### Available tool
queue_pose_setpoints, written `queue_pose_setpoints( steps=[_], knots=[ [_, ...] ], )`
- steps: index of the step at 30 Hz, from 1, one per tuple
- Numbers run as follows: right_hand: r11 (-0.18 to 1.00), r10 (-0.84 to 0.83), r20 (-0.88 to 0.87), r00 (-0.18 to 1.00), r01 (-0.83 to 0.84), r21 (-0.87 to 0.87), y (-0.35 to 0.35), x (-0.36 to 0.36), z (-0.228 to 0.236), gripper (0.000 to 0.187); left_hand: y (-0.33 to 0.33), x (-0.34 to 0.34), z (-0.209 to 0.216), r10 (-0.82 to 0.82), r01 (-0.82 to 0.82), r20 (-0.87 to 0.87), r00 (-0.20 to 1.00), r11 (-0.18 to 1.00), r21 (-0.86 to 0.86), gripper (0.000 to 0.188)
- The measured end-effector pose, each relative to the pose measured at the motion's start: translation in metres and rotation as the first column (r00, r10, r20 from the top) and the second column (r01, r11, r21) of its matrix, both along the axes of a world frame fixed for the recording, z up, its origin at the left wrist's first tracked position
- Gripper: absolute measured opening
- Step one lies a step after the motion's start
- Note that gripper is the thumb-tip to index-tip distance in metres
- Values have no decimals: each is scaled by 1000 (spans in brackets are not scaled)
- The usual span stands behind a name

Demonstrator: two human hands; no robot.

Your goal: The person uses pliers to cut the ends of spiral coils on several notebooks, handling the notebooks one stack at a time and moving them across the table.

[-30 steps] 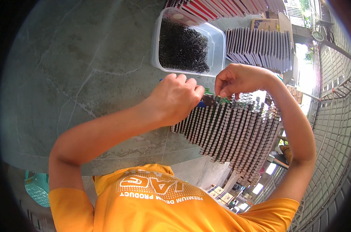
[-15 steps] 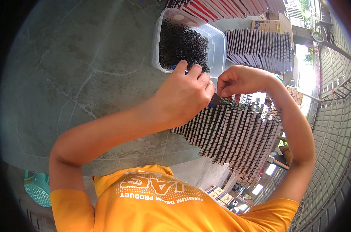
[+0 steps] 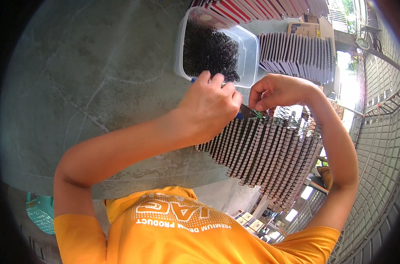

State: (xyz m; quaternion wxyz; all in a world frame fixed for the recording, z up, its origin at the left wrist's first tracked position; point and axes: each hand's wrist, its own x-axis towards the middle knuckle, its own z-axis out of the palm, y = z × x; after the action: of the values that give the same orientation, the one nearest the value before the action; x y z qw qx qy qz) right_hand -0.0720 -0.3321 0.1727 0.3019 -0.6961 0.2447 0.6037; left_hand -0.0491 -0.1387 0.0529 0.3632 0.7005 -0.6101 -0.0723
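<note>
My left hand (image 3: pixel 209 105) is closed around blue-handled pliers, mostly hidden in the fist; their dark head (image 3: pixel 247 111) shows past the fingers, at the upper edge of a stack of spiral-bound books (image 3: pixel 257 149). Black wire coils run in rows along the stack's near face, and loose coil ends (image 3: pixel 288 113) stick up from its top. Just right of the pliers' head, my right hand (image 3: pixel 279 91) is bent down with thumb and fingertips pinched together over the coil ends. What lies between those fingertips is too small to make out.
Beyond my left hand a clear plastic tub (image 3: pixel 248 48) holds a heap of black wire pieces (image 3: pixel 209 50). More spiral-bound books (image 3: pixel 297 55) stand to its right, near a cardboard box (image 3: pixel 303 29). Books with red edges (image 3: pixel 257 9) line the far side. The grey table (image 3: pixel 76 88) curves off left.
My left hand has shifted slightly left with the pliers, their head still at the stack's upper edge. My right hand keeps its pinch in nearly the same place.
</note>
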Motion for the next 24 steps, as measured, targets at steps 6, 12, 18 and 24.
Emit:
queue_pose_setpoints(
  steps=[6,12,18,24],
  knots=[
    [997,-69,13,998,70,-43,1,-2,0,20,0,3,6,-9,9,9,1000,999,-49,34],
    [999,37,34,999,-37,5,0,0,1,21,-9,1,6,-15,28,120,993,994,-105,24],
    [999,27,12,1000,-27,24,2,2,5,20,-10,-4,3,-120,123,-62,991,991,54,25],
    [997,62,24,998,-63,37,2,3,6,20,16,3,9,-24,18,-140,990,999,-42,46]
  ],
)
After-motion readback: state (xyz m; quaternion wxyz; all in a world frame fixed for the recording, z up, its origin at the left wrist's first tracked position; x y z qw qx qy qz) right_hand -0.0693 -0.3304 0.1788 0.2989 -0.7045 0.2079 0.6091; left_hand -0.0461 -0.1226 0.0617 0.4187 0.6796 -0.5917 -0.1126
